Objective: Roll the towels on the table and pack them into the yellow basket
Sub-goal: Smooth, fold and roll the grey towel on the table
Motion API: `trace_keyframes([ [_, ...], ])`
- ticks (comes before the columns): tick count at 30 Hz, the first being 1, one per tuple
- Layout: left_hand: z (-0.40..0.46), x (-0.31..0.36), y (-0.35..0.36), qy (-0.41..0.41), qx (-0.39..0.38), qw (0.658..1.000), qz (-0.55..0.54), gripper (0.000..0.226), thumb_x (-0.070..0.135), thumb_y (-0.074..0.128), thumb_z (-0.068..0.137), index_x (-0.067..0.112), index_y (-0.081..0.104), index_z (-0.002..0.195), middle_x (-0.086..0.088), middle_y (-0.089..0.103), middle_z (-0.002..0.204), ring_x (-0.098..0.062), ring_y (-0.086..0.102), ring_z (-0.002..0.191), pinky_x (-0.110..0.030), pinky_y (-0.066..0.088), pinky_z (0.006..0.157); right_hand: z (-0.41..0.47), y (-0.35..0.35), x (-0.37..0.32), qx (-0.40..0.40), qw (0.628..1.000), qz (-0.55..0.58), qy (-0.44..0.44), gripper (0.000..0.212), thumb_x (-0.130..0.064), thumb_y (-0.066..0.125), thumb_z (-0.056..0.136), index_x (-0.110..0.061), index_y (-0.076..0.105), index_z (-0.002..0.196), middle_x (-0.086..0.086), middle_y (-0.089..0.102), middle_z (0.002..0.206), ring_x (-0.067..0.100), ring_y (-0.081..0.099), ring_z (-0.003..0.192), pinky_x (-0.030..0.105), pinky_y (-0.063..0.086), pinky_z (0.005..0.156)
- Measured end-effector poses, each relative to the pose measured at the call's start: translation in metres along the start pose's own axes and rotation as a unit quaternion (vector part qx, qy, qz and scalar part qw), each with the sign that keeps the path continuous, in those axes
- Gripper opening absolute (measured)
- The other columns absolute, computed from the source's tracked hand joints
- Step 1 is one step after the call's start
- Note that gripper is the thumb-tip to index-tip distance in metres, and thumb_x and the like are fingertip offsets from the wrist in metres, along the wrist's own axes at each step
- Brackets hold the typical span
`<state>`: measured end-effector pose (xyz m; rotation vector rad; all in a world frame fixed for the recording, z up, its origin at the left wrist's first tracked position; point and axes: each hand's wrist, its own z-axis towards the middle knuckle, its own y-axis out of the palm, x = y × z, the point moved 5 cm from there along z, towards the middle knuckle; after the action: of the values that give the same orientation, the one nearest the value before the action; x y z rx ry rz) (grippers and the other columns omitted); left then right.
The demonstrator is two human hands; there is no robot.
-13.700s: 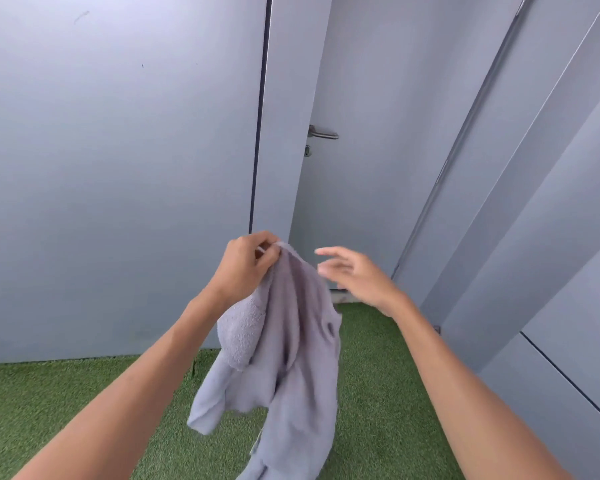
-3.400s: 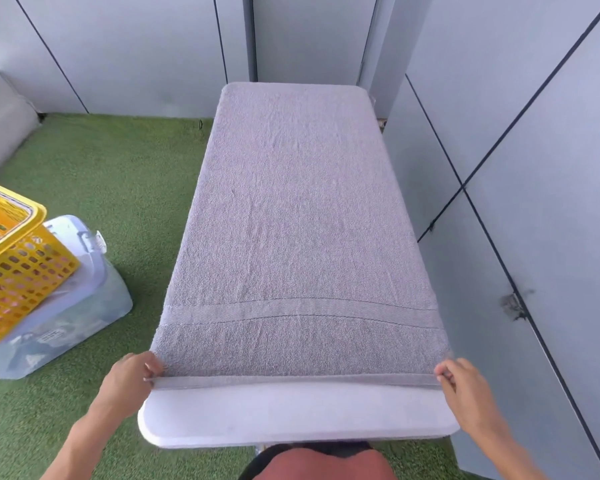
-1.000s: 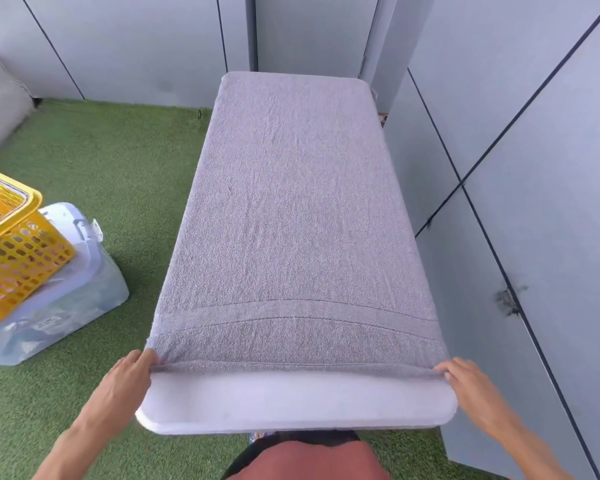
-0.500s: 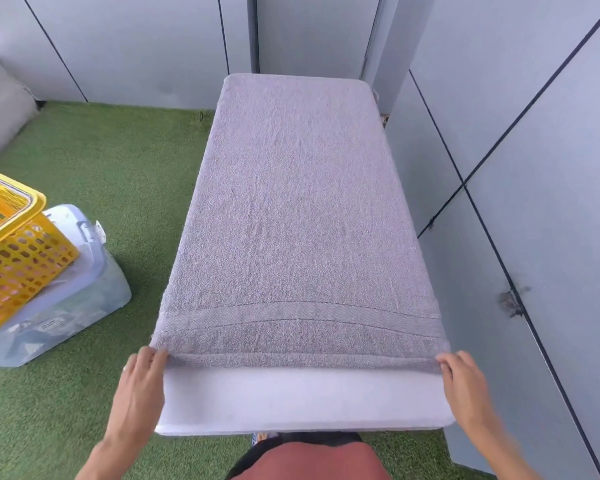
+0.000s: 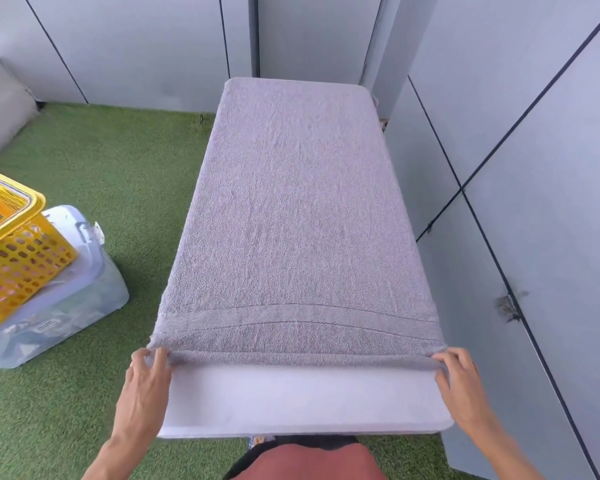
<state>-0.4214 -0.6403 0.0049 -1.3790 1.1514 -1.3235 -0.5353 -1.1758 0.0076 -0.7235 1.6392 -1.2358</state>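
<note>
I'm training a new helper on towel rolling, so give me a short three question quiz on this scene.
1. True or false: the grey towel lies spread flat along the table.
2. What does the yellow basket sit on? A) the grass B) a clear plastic bin C) the table
3. Which part of the towel do the left hand and right hand hold?

Key: 1 true. 2 B, the clear plastic bin. 3 the near edge, one hand at each corner.

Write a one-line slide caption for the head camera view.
Both hands, left hand and right hand, begin rolling the near edge of a grey towel spread over a white table.
</note>
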Motion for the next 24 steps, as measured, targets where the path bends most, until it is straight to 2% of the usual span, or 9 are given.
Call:
trace_keyframes([
  [4, 0.006, 0.009, -0.002, 0.018, 0.001, 0.999, 0.031, 0.042, -0.024, 0.063, 0.06, 0.003, 0.051, 0.09, -0.024, 0.047, 0.097, -0.041, 0.049, 0.078, -0.049, 0.051, 0.062, 0.0, 0.003, -0.003, 0.02, 1.0, -0.011, -0.01, 0.026, 0.009, 0.062, 0.08, -0.007, 0.066, 0.101, 0.005, 0.052, 0.106, 0.028, 0.051, 0.1, 0.032, 0.034, 0.095],
  [7, 0.011, 0.003, -0.005, 0.006, -0.001, 1.0, -0.005, 0.046, -0.026, 0.056, 0.063, 0.003, 0.054, 0.098, -0.017, 0.047, 0.094, -0.034, 0.047, 0.087, -0.044, 0.052, 0.058, -0.001, 0.004, 0.001, 0.008, 1.0, -0.02, -0.004, 0.025, 0.011, 0.06, 0.082, -0.004, 0.066, 0.101, 0.007, 0.059, 0.102, 0.029, 0.051, 0.099, 0.03, 0.032, 0.092],
  [12, 0.015, -0.023, -0.013, 0.041, -0.049, 0.997, -0.034, 0.043, -0.019, 0.053, 0.078, 0.009, 0.061, 0.111, -0.003, 0.056, 0.089, -0.025, 0.055, 0.08, -0.033, 0.045, 0.062, 0.002, -0.01, 0.011, -0.095, 0.996, 0.001, 0.003, 0.019, 0.003, 0.051, 0.092, -0.005, 0.065, 0.102, 0.002, 0.06, 0.097, 0.027, 0.053, 0.1, 0.032, 0.036, 0.084],
  [14, 0.029, -0.031, -0.016, 0.015, -0.101, 0.993, -0.063, 0.04, -0.013, 0.051, 0.084, 0.015, 0.06, 0.112, -0.004, 0.062, 0.097, -0.024, 0.06, 0.081, -0.031, 0.046, 0.062, 0.014, -0.017, 0.006, -0.17, 0.985, 0.027, -0.006, 0.02, 0.0, 0.052, 0.092, -0.014, 0.065, 0.094, -0.003, 0.062, 0.091, 0.023, 0.057, 0.092, 0.028, 0.04, 0.077],
  [16, 0.05, -0.039, -0.017, -0.046, -0.153, 0.979, -0.127, 0.034, -0.004, 0.056, 0.087, 0.022, 0.055, 0.109, -0.004, 0.066, 0.095, -0.023, 0.063, 0.08, -0.034, 0.049, 0.063, 0.029, -0.022, 0.003, -0.203, 0.977, 0.055, 0.022, 0.022, -0.001, 0.058, 0.089, -0.022, 0.065, 0.083, -0.004, 0.066, 0.082, 0.018, 0.061, 0.082, 0.021, 0.042, 0.071],
  [18, 0.068, -0.046, -0.017, -0.095, -0.181, 0.962, -0.181, 0.031, -0.002, 0.065, 0.083, 0.02, 0.054, 0.102, -0.003, 0.068, 0.087, -0.022, 0.064, 0.078, -0.034, 0.05, 0.068, 0.044, -0.024, 0.0, -0.183, 0.979, 0.069, 0.057, 0.03, 0.001, 0.066, 0.083, -0.028, 0.062, 0.074, -0.003, 0.066, 0.076, 0.018, 0.062, 0.077, 0.019, 0.041, 0.067],
  [20, 0.081, -0.051, -0.016, -0.102, -0.2, 0.958, -0.176, 0.025, -0.003, 0.069, 0.078, 0.016, 0.064, 0.094, -0.002, 0.07, 0.084, -0.02, 0.064, 0.079, -0.03, 0.049, 0.072, 0.052, -0.023, -0.002, -0.131, 0.986, 0.067, 0.074, 0.037, 0.002, 0.071, 0.078, -0.032, 0.059, 0.068, -0.003, 0.061, 0.073, 0.019, 0.059, 0.072, 0.02, 0.04, 0.066],
  [22, 0.085, -0.051, -0.014, -0.103, -0.209, 0.959, -0.162, 0.022, -0.002, 0.071, 0.076, 0.017, 0.069, 0.088, 0.0, 0.069, 0.081, -0.02, 0.064, 0.08, -0.028, 0.044, 0.068, 0.048, -0.025, -0.008, -0.07, 0.996, 0.015, 0.056, 0.032, -0.004, 0.073, 0.077, -0.033, 0.061, 0.07, -0.011, 0.054, 0.072, 0.016, 0.053, 0.072, 0.028, 0.041, 0.069],
  [24, 0.081, -0.046, -0.015, -0.094, -0.16, 0.969, -0.162, 0.021, -0.002, 0.071, 0.075, 0.015, 0.069, 0.086, -0.002, 0.066, 0.078, -0.025, 0.061, 0.081, -0.032, 0.038, 0.065, 0.035, -0.024, -0.013, -0.018, 0.999, 0.016, 0.037, 0.023, -0.004, 0.069, 0.08, -0.026, 0.062, 0.078, -0.013, 0.048, 0.073, 0.011, 0.05, 0.07, 0.034, 0.042, 0.069],
])
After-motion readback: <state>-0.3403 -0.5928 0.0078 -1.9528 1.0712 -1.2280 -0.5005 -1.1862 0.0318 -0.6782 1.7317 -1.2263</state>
